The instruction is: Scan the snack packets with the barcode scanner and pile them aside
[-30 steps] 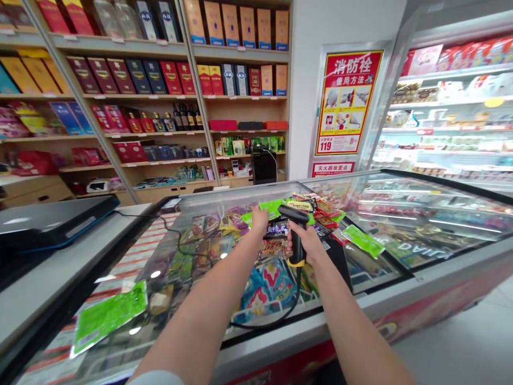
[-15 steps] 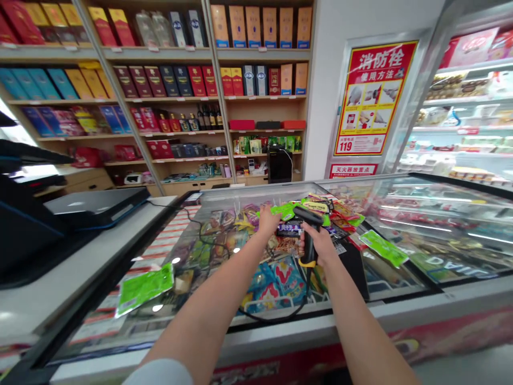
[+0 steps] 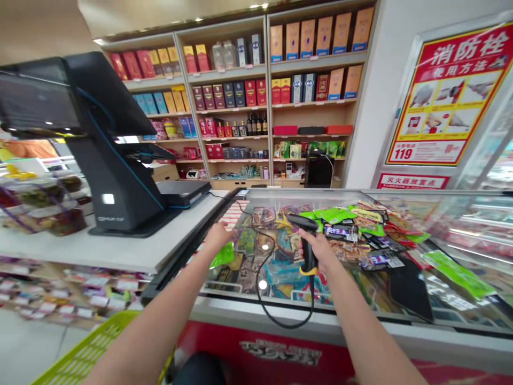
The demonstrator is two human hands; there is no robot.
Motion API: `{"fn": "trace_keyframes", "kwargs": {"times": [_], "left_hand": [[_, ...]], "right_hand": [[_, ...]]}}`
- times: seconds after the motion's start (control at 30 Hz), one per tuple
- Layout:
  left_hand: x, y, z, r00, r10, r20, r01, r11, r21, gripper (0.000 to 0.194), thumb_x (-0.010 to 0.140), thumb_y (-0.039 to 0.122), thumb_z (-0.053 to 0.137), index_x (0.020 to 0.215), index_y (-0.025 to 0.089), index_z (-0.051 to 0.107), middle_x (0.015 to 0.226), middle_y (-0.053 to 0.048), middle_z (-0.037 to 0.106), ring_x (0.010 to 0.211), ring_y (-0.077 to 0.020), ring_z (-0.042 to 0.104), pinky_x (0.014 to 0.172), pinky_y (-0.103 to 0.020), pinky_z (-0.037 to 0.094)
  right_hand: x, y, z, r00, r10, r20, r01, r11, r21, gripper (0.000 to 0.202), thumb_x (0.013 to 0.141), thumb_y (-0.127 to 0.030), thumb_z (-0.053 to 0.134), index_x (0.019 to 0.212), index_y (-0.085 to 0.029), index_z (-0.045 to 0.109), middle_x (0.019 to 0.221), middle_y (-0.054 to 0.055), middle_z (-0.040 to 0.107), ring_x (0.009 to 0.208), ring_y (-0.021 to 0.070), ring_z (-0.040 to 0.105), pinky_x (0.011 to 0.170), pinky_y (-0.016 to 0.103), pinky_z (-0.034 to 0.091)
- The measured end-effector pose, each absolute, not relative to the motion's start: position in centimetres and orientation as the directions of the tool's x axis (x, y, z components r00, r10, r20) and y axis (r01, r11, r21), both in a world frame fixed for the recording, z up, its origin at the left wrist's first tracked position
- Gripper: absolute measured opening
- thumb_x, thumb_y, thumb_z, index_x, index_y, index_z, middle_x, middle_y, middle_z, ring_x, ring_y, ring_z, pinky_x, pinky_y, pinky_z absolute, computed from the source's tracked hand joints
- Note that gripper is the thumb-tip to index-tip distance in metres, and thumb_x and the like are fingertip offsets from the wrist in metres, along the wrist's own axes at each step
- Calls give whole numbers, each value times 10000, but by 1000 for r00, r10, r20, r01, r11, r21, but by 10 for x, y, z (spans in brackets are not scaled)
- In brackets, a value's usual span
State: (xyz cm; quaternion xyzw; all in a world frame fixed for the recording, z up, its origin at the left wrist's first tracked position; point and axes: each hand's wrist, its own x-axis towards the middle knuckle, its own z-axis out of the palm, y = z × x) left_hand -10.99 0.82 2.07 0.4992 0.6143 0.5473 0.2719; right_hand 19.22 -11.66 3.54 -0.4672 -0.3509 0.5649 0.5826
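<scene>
While gripping scanner (image 3: 303, 222) by handle (image 3: 308, 258) in closed right hand (image 3: 319, 247), likely for quick trigger access, holding left hand (image 3: 217, 237) half-open at green packet (image 3: 223, 256) on freezer glass (image 3: 276, 199), can't tell if grasping, with cord (image 3: 312, 294) looped slack, probably for reach.

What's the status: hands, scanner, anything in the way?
Right hand gripping scanner. Left hand at green packet, grip unclear. Cable loops over freezer rim, possible snag.

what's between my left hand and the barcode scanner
Between your left hand and the barcode scanner, the head view shows a black cable crossing the glass freezer lid, with packaged goods visible beneath.
</scene>
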Motion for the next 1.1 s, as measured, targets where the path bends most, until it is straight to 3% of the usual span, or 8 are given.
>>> {"fn": "trace_keyframes", "kwargs": {"times": [0.1,0.23,0.37,0.43,0.57,0.63,0.8,1.1], "left_hand": [[-154,-3,24,-275,953,129,478,19,878,394,281,125,843,569,223,592,671,-59,677,816,-293,666,686,-282,456],[-185,-10,17,-80,996,37,505,9,863,430,209,112,826,579,226,639,569,-9,659,513,-209,601,531,-265,433],[-194,-8,7,-186,982,47,467,46,883,352,254,172,830,485,239,573,383,51,518,365,-158,482,473,-265,399],[-194,-8,4,-209,977,-44,382,123,916,336,279,160,826,483,234,570,368,56,502,368,-161,484,468,-269,394],[-179,-13,1,-63,970,-234,129,240,962,303,376,128,832,575,190,612,484,6,595,482,-193,578,514,-295,451],[-160,-14,2,-59,976,-210,-34,208,978,252,474,137,809,627,170,611,551,-18,625,523,-193,603,545,-308,480],[-88,-1,2,-257,965,-48,-308,-35,951,138,642,154,692,719,178,580,637,6,632,570,-149,617,613,-291,508],[-16,13,-7,-227,971,-72,-476,-46,878,208,803,371,613,830,174,552,630,18,603,572,-142,618,606,-292,519]], "right_hand": [[170,-116,30,56,990,-126,-306,-103,-947,278,698,-392,735,727,-186,552,477,-36,556,373,110,515,363,229,470],[151,-113,19,30,992,-121,-265,-108,-958,273,715,-403,721,738,-180,563,492,-28,569,370,108,516,361,225,467],[142,-109,10,9,990,-139,-247,-132,-960,284,725,-417,710,702,-180,555,492,-23,569,374,106,514,368,226,470],[141,-108,7,2,986,-165,-245,-159,-956,268,734,-410,702,723,-181,563,484,-29,563,371,107,512,364,223,463],[142,-106,2,8,982,-187,-217,-181,-959,255,741,-403,699,765,-182,575,488,-33,567,356,109,511,359,227,458],[142,-105,1,7,985,-175,-215,-170,-962,266,737,-411,701,775,-179,577,492,-32,570,360,111,518,369,232,467],[141,-106,3,-60,990,-127,-229,-138,-964,334,685,-451,726,799,-174,579,500,-46,566,374,103,516,378,226,466],[144,-106,18,-174,979,-105,-58,-116,-992,373,657,-483,738,696,-179,525,502,-39,563,388,96,515,394,230,471]]}}
